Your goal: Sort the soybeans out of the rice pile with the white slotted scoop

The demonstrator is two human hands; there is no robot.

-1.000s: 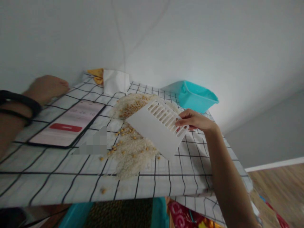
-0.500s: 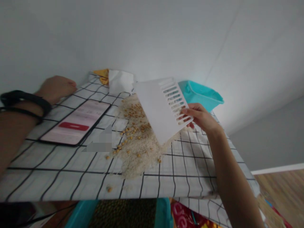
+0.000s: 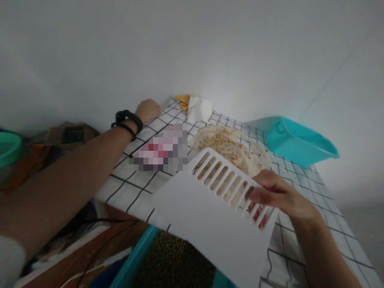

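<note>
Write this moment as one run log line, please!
right hand: fingers grip white slotted sheet; left hand: curled, near wall; grain pile: on checked cloth, beyond sheet; teal bin: right of pile

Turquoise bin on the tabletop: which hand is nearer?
Right. The right hand is just in front of the bin; the left hand is well off to its left.

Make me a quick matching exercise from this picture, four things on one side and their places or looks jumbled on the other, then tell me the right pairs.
Things:
1. White slotted sheet
2. Left hand
3. Turquoise tub
4. Grain pile

Places or looks:
A. Has a black band at its wrist
B. Pale, dotted with yellow
C. Held in the right hand
D. On the right side of the tablecloth

Right pairs: 1-C, 2-A, 3-D, 4-B
</note>
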